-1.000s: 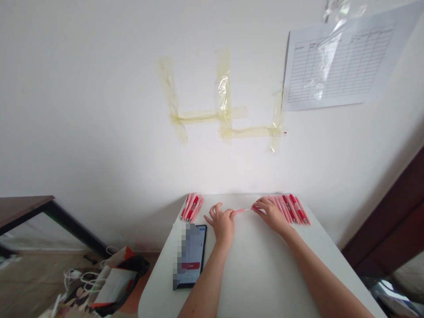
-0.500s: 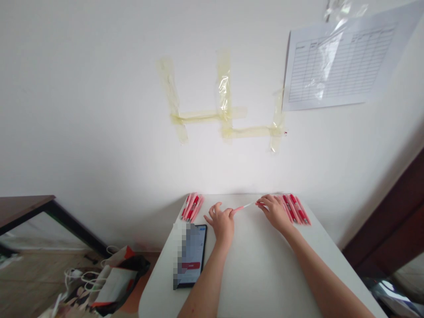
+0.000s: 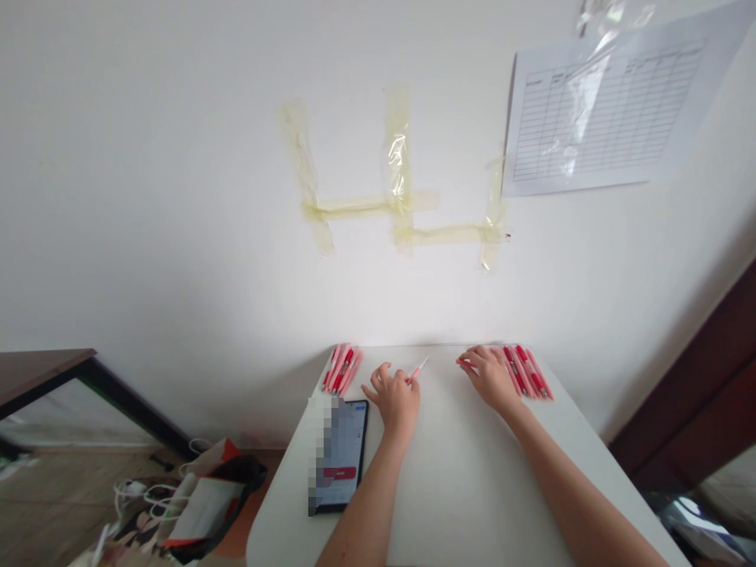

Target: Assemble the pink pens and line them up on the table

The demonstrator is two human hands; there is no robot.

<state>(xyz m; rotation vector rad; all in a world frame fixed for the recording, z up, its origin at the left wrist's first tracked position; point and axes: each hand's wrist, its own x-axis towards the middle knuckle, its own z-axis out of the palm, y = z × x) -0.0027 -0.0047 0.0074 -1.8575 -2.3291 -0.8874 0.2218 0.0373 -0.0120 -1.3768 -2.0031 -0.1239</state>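
Observation:
My left hand (image 3: 397, 399) pinches a pink pen body (image 3: 416, 371) between thumb and finger, its other fingers spread. A thin white tip, which looks like a refill, sticks out of the pen body toward the wall. A short gap to the right, my right hand (image 3: 489, 376) is closed on a small red-pink pen part (image 3: 465, 363), mostly hidden by the fingers. Beside my right hand lies a row of pink and red pens (image 3: 525, 374). Another group of pink and red pens (image 3: 341, 370) lies at the far left corner of the table.
A phone (image 3: 346, 457) lies on the white table (image 3: 472, 488) by my left forearm. The wall behind carries yellowed tape (image 3: 398, 173) and a printed sheet (image 3: 596, 118). Bags and cables (image 3: 194, 504) stand on the floor at left, below a dark table (image 3: 47, 378).
The pen body in my left hand has swung to a steeper angle, and its white tip has come away from my right hand. My right hand has hardly moved.

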